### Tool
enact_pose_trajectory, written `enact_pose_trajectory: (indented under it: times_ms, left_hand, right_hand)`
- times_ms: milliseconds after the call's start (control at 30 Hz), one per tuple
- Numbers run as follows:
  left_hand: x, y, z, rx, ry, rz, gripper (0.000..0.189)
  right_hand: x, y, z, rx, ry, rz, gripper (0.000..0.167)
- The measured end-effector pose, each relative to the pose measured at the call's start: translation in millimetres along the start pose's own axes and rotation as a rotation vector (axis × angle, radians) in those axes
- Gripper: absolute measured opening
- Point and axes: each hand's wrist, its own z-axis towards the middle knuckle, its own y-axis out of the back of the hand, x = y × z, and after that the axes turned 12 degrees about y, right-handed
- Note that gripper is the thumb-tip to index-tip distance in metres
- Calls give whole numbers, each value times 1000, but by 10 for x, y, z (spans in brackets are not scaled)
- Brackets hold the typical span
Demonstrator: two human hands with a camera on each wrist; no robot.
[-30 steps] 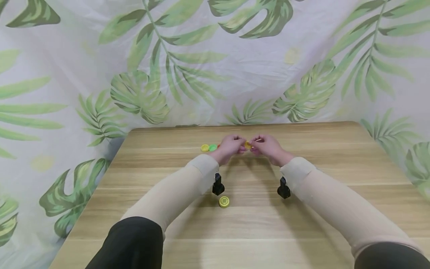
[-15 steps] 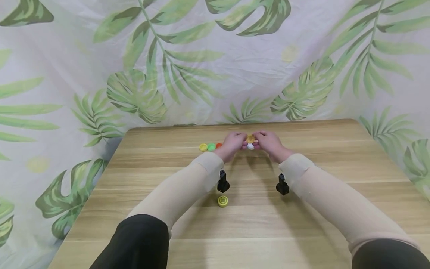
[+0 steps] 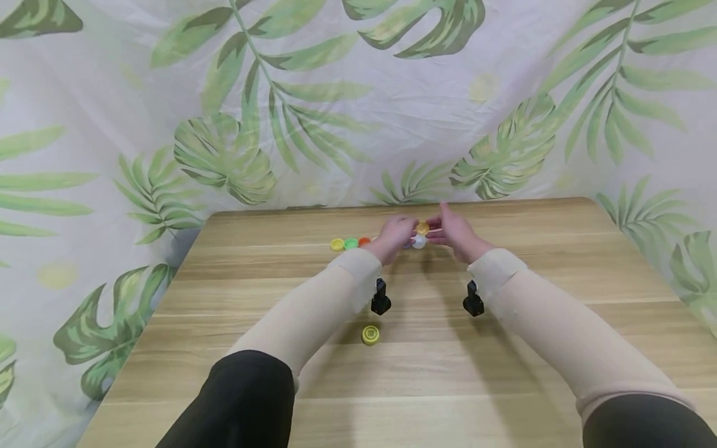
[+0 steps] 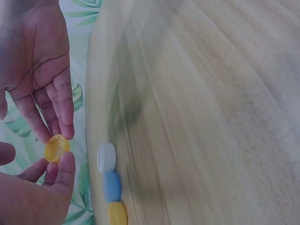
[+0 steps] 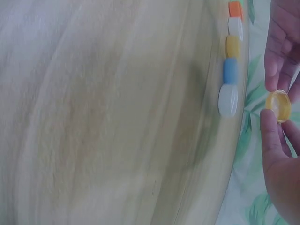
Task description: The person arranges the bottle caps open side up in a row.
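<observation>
A translucent orange-yellow bottle cap (image 4: 57, 148) is held off the table between the fingertips of both hands, close above the row's right end in the head view. My left hand (image 3: 396, 231) holds it at its near rim with bent fingers. My right hand (image 3: 457, 233) has its thumb raised and its fingers reaching straight to the cap's other side. Below lies a row of caps: a white cap (image 5: 228, 100) at the end, then a blue cap (image 5: 230, 71), a yellow cap (image 5: 232, 47), another white cap (image 5: 236, 28) and an orange cap (image 5: 236, 9).
At the row's left end in the head view are a green cap (image 3: 351, 243) and a yellow cap (image 3: 337, 244). Nearer me, a yellow round cap (image 3: 371, 335) lies on the wooden table (image 3: 448, 373). A leaf-print cloth (image 3: 313, 112) hangs behind the far edge.
Both hands have shifted slightly right with the cap and lifted it above the white cap. The right hand's fingers have straightened and its thumb has come up.
</observation>
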Motion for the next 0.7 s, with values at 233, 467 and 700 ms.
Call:
enact_pose_trajectory:
  times_ms: [233, 467, 700]
  left_hand:
    - [9, -108, 53, 26, -14, 20, 43]
    - [9, -227, 75, 35, -4, 13, 43]
    - [3, -299, 49, 75, 6, 47, 49]
  right_hand:
    - [-32, 130, 32, 47, -1, -31, 80]
    - [-65, 233, 60, 60, -36, -68, 78]
    - [-107, 309, 68, 66, -57, -109, 74]
